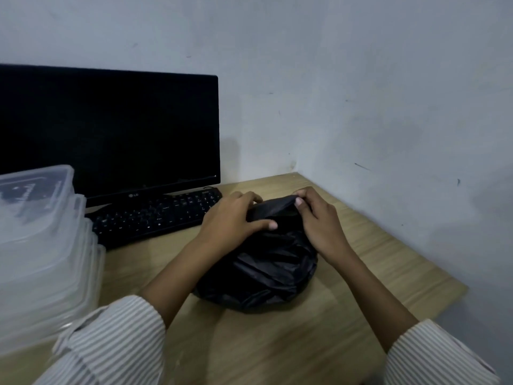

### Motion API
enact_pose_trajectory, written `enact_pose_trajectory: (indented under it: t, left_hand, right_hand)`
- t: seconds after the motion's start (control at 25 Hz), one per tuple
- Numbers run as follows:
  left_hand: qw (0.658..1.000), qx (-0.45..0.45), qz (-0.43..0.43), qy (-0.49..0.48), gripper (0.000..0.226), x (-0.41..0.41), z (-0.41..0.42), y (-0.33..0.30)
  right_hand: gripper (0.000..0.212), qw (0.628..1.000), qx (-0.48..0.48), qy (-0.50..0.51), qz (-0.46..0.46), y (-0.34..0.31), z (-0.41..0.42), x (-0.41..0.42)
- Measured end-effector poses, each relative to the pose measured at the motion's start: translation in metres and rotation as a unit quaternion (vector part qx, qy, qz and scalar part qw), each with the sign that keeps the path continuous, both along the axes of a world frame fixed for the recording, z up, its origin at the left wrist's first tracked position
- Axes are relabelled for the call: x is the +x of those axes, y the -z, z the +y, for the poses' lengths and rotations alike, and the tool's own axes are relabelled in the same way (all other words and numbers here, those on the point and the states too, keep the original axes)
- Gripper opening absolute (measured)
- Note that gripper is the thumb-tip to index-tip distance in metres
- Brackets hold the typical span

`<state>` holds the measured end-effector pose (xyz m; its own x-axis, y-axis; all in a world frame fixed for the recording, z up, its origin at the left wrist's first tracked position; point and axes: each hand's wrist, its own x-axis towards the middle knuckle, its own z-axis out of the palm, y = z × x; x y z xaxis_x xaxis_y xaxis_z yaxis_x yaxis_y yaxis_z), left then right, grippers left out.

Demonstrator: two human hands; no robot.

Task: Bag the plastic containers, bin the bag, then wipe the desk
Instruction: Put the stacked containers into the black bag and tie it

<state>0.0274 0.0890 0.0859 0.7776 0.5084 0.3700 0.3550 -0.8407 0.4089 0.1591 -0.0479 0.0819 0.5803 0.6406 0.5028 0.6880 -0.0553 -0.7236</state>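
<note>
I see open desk (pixel 374 262) right of and nearer than the black bag (pixel 263 270). The container stack (pixel 41 245) blocks the near left; keyboard (pixel 155 215) and monitor (pixel 108 129) block the far left.

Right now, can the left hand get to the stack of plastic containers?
Probably yes. The left hand rests on the black bag, and only bare desk lies between it and the stack of plastic containers.
</note>
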Motion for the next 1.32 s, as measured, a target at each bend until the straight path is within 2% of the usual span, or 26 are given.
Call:
enact_pose_trajectory:
  t: [0.08,0.16,0.2,0.28,0.36,0.4,0.52,0.6,0.68,0.76,0.8,0.84,0.92,1.04,1.12,1.2,1.24,1.28,1.32]
  left_hand:
    - [0.999,0.037,-0.008,-0.018,0.030,0.004,0.001,-0.001]
    - [0.997,0.012,-0.062,-0.051,0.021,0.008,0.006,-0.009]
    - [0.994,-0.006,-0.093,-0.057,0.021,0.009,0.007,-0.014]
    - [0.989,-0.024,-0.136,-0.059,0.024,0.013,0.009,-0.028]
    - [0.984,-0.027,-0.162,-0.067,0.026,0.013,0.009,-0.043]
    - [0.981,-0.028,-0.179,-0.071,0.027,0.012,0.010,-0.051]
    - [0.959,-0.032,-0.268,-0.086,0.026,0.001,0.018,-0.074]
    - [0.956,-0.025,-0.276,-0.093,0.027,-0.006,0.026,-0.079]
    - [0.982,-0.047,-0.162,-0.088,0.024,-0.014,0.036,-0.069]
    - [0.990,-0.117,0.000,-0.083,0.012,-0.021,0.043,-0.049]
    - [0.983,-0.165,0.040,-0.074,0.007,-0.026,0.044,-0.039]
    - [0.973,-0.219,0.042,-0.053,0.003,-0.030,0.045,-0.030]
    - [0.941,-0.338,-0.031,0.000,0.004,-0.032,0.044,-0.027]
    - [0.864,-0.474,-0.169,0.027,0.016,-0.024,0.043,-0.046]
    - [0.819,-0.531,-0.216,0.029,0.022,-0.015,0.042,-0.064]
    - [0.764,-0.599,-0.237,0.039,0.026,-0.010,0.043,-0.077]
    - [0.748,-0.620,-0.231,0.039,0.025,-0.010,0.043,-0.081]
    - [0.747,-0.626,-0.219,0.032,0.022,-0.010,0.044,-0.084]
    - [0.769,-0.608,-0.197,0.009,0.017,-0.011,0.046,-0.085]
  right_hand:
    - [0.011,1.000,0.001,0.005,0.000,-0.007,0.000,0.002]
    - [0.016,0.999,-0.014,-0.022,-0.018,-0.009,-0.001,0.005]
    - [0.023,0.998,-0.033,-0.037,-0.047,-0.008,-0.002,0.006]
    - [0.031,0.981,-0.099,-0.042,-0.162,-0.001,-0.003,0.011]
    - [0.028,0.952,-0.153,0.004,-0.264,0.001,-0.001,0.017]
    - [0.027,0.946,-0.156,0.036,-0.283,-0.002,-0.001,0.021]
    - [0.018,0.951,-0.040,0.110,-0.285,-0.018,-0.002,0.031]
    - [0.009,0.952,-0.007,0.138,-0.273,-0.025,-0.003,0.038]
    - [0.012,0.968,-0.067,0.131,-0.204,-0.025,-0.001,0.045]
    - [0.011,0.991,-0.115,0.067,-0.032,-0.021,-0.003,0.047]
    - [0.011,0.992,-0.111,0.040,0.051,-0.018,-0.006,0.044]
    - [0.010,0.991,-0.092,0.031,0.097,-0.016,-0.007,0.042]
    - [0.010,0.990,-0.049,0.051,0.119,-0.014,-0.007,0.042]
    - [0.011,0.987,0.001,0.069,0.146,-0.026,0.002,0.043]
    - [0.014,0.982,0.038,0.059,0.176,-0.043,0.009,0.042]
    - [0.017,0.968,0.059,0.013,0.244,-0.059,0.015,0.037]
    - [0.019,0.958,0.054,-0.013,0.283,-0.066,0.016,0.034]
    - [0.019,0.948,0.033,-0.030,0.315,-0.071,0.016,0.033]
    - [0.020,0.940,0.000,-0.039,0.338,-0.075,0.015,0.034]
